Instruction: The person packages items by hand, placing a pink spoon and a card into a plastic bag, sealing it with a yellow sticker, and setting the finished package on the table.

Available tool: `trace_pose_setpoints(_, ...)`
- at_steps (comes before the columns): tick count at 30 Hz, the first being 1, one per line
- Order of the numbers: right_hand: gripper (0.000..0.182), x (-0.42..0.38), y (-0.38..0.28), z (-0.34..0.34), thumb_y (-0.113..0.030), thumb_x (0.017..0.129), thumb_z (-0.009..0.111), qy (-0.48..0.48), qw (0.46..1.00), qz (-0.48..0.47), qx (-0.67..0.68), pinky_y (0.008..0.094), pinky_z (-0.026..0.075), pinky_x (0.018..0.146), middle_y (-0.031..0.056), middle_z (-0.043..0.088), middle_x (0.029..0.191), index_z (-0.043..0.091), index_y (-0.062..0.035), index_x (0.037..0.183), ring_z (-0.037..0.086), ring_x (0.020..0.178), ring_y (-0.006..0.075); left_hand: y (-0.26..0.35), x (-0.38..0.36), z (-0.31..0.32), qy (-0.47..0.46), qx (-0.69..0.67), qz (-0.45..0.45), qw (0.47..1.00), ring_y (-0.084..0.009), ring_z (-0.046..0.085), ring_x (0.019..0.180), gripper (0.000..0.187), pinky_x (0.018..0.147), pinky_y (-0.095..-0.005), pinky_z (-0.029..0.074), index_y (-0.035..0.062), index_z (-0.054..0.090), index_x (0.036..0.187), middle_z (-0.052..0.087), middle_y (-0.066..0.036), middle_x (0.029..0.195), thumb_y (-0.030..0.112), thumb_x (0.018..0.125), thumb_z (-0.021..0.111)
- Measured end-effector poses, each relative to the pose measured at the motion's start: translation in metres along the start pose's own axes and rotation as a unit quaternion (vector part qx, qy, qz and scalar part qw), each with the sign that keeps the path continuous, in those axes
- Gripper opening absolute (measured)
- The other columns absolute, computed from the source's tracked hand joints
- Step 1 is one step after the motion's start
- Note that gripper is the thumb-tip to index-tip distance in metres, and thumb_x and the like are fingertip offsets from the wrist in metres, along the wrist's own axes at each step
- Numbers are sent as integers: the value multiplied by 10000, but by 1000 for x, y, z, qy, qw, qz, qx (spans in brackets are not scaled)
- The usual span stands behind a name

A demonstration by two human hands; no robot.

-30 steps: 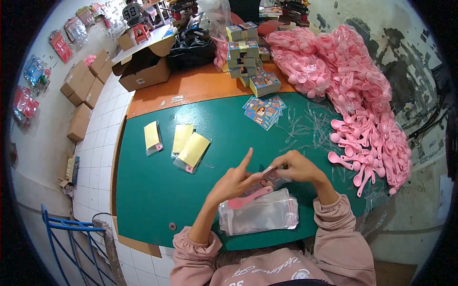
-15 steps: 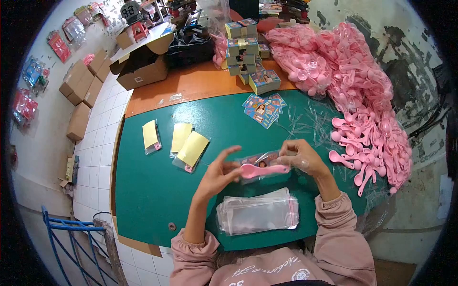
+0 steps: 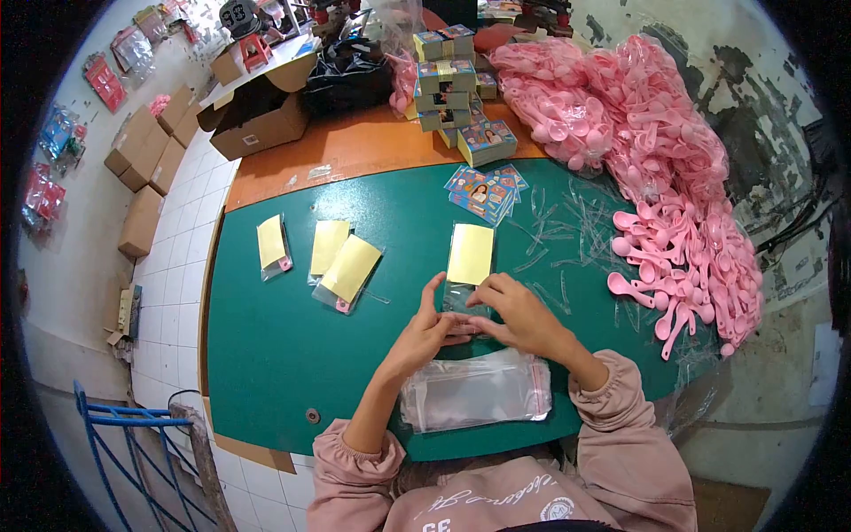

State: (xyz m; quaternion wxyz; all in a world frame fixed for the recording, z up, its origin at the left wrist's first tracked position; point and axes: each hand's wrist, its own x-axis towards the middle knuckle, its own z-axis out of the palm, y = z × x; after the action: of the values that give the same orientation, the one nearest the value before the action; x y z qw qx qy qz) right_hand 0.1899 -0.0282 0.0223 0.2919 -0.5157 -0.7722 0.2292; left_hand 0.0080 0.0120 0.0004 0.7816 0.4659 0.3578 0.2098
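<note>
Both hands meet at the near end of a clear bag with a yellow card point(image 3: 471, 254) inside, lying on the green table. My left hand point(image 3: 429, 333) has its fingertips closed on the bag's lower edge. My right hand point(image 3: 519, 317) pinches the same edge from the right, its fingers bent over the plastic. The pink spoon cannot be seen; the card or hands may cover it. Just below the hands lies a stack of empty clear bags point(image 3: 479, 392).
Packed bags with yellow cards point(image 3: 351, 268) lie left on the green table point(image 3: 292, 355). Loose printed cards point(image 3: 483, 195) and banded card stacks point(image 3: 445, 80) stand beyond the hands. Pink spoons point(image 3: 656, 257) are heaped right, near plastic strips point(image 3: 563, 239). An open box point(image 3: 257, 124) is back left.
The bag has turned from lying sideways with the spoon showing to upright with its yellow side up on the table. Both hands have come together at its near end.
</note>
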Motion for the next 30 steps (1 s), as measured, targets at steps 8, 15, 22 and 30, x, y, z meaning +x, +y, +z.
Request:
trace_pose_setpoints(8, 205, 3, -13, 16, -86, 693, 648, 27, 999, -13, 35, 361, 424, 722, 119, 482, 863, 519, -14, 835, 496, 834, 287, 5, -3, 4, -37, -110, -1, 993, -192, 538, 936, 658, 863, -368, 418, 219, -94, 1392, 505, -117, 1078, 265, 924, 365)
trace_pose_setpoints(15, 160, 0, -22, 14, -71, 688, 624, 28, 993, -82, -76, 382, 389, 706, 109, 474, 796, 502, -33, 785, 488, 802, 283, -1, -1, 10, -5, -111, 6, 994, -130, 524, 837, 561, 806, -321, 433, 193, 65, 1408, 531, -69, 962, 186, 921, 343)
trace_pose_setpoints(22, 194, -2, 13, -47, -126, 736, 657, -121, 949, 26, 291, 247, 406, 610, 32, 494, 720, 505, -17, 789, 481, 659, 119, 13, -2, 3, -5, -86, 15, 996, -175, 542, 1015, 455, 864, -322, 442, 109, 306, 1328, 556, -113, 1097, 73, 876, 273)
trace_pose_setpoints(30, 337, -12, 35, -61, -47, 704, 599, 139, 978, -1, -153, 393, 401, 816, 135, 452, 1007, 459, -27, 1010, 431, 1006, 310, 7, 4, 2, -56, -77, 30, 995, -183, 491, 1116, 404, 918, -307, 396, 61, 400, 1238, 540, -117, 1154, 83, 878, 218)
